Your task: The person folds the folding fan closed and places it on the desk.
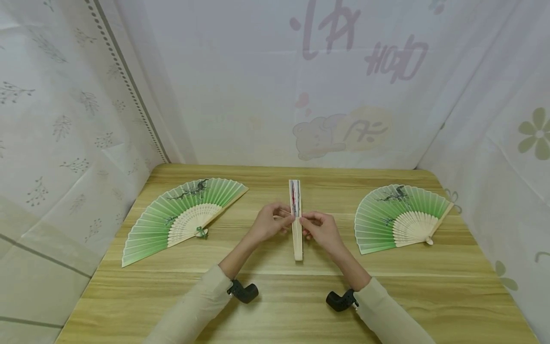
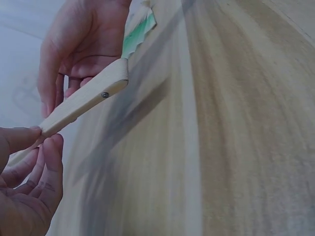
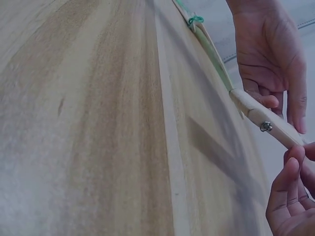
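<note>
Between both hands, a folded hand fan (image 1: 296, 239) stands lengthwise above the table's middle, its printed white leaf toward the back and its bare ribs toward the front. My left hand (image 1: 270, 223) pinches its left side with thumb and fingers; my right hand (image 1: 320, 230) pinches the right side at about the same height. The left wrist view shows the folded fan's pivot end (image 2: 105, 93) with a small metal rivet, held off the tabletop. From the other side, the right wrist view shows the fan's pivot end (image 3: 266, 126) and a shadow below on the wood.
An open green fan (image 1: 172, 215) with a green ribbon lies on the left of the wooden table (image 1: 275, 310). Another open green fan (image 1: 399, 215) lies on the right. Printed cloth (image 1: 240, 86) hangs behind and at both sides. Each wrist bears a black camera mount (image 1: 244, 291).
</note>
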`<move>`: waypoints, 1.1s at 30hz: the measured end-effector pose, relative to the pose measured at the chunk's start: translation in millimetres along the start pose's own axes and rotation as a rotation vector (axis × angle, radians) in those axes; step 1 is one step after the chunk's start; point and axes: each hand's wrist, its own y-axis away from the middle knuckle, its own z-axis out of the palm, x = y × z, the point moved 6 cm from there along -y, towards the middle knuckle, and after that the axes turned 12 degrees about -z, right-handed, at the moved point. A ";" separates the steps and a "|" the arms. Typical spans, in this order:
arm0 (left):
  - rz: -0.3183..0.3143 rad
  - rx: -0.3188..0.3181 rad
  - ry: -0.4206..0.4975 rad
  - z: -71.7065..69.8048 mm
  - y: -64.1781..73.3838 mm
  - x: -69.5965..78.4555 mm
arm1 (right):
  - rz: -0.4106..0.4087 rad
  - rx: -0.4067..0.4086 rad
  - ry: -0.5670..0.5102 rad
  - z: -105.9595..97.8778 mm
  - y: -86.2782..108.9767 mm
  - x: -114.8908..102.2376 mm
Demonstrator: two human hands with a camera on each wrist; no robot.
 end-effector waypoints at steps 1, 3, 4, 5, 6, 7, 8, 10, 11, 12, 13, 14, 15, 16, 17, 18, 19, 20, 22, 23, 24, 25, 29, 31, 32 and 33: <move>-0.004 0.002 -0.002 0.4 0.3 -1.1 | 0.004 0.004 0.002 -0.1 0.0 0.9; -0.011 0.006 -0.001 1.2 0.8 -3.3 | 0.012 0.010 0.011 0.3 0.4 2.0; -0.010 0.009 -0.002 1.8 0.7 -4.6 | 0.011 0.019 0.016 0.0 -0.1 6.7; -0.008 0.014 -0.005 2.2 0.3 -5.7 | 0.014 0.022 0.020 0.3 0.4 7.0; -0.004 0.020 -0.007 2.7 -0.2 -7.0 | 0.017 0.025 0.023 0.6 0.8 7.5; -0.002 0.025 -0.005 3.2 -0.4 -8.1 | 0.017 0.026 0.025 0.8 1.2 7.7; 0.000 0.031 -0.006 3.7 -0.9 -9.4 | 0.017 0.026 0.024 1.1 1.6 7.7; 0.001 0.046 -0.013 4.4 -1.5 -12.1 | 0.014 0.027 0.026 1.5 2.2 8.0; 0.002 0.052 -0.016 4.8 -1.4 -12.9 | 0.013 0.027 0.027 1.6 2.4 8.3; 0.004 0.055 -0.022 5.2 -1.2 -13.7 | 0.012 0.026 0.030 1.7 2.6 8.6; 0.002 0.059 -0.026 5.6 -0.9 -14.0 | 0.009 0.025 0.033 1.8 2.8 8.4; 0.001 0.062 -0.031 5.9 -0.8 -14.6 | 0.008 0.025 0.039 1.8 2.7 9.0; 0.004 0.063 -0.038 6.2 -0.4 -14.7 | 0.007 0.024 0.047 1.8 2.7 9.6; 0.005 0.065 -0.041 6.5 0.1 -14.7 | 0.007 0.023 0.054 1.8 2.8 9.9; 0.008 0.067 -0.045 6.7 0.5 -14.6 | 0.009 0.022 0.062 1.8 2.7 10.8; 0.010 0.069 -0.048 6.9 0.9 -14.6 | 0.010 0.020 0.070 1.9 2.7 11.3; 0.010 0.071 -0.050 6.9 1.3 -14.7 | 0.012 0.018 0.076 2.0 2.7 12.0; 0.014 0.072 -0.051 7.0 1.6 -14.8 | 0.014 0.014 0.081 2.2 2.6 13.0; 0.026 0.068 -0.052 7.2 2.4 -14.8 | 0.017 0.009 0.087 2.6 2.6 13.8; 0.026 0.066 -0.050 7.4 2.5 -15.4 | 0.017 0.006 0.088 2.7 2.7 13.9; 0.022 0.063 -0.049 7.6 2.6 -16.1 | 0.020 0.004 0.088 2.8 2.7 14.4; 0.018 0.062 -0.047 7.7 2.8 -16.8 | 0.019 0.002 0.086 3.0 2.8 14.4; -0.014 0.060 -0.047 7.9 3.4 -20.5 | 0.032 -0.006 0.093 3.9 2.5 15.8; -0.021 0.058 -0.053 8.1 3.8 -21.9 | 0.042 -0.012 0.098 4.6 2.1 16.4; -0.022 0.057 -0.055 8.2 3.9 -22.5 | 0.047 -0.016 0.102 4.9 2.0 16.8; -0.020 0.056 -0.056 8.3 3.8 -23.0 | 0.052 -0.019 0.103 5.3 1.8 16.7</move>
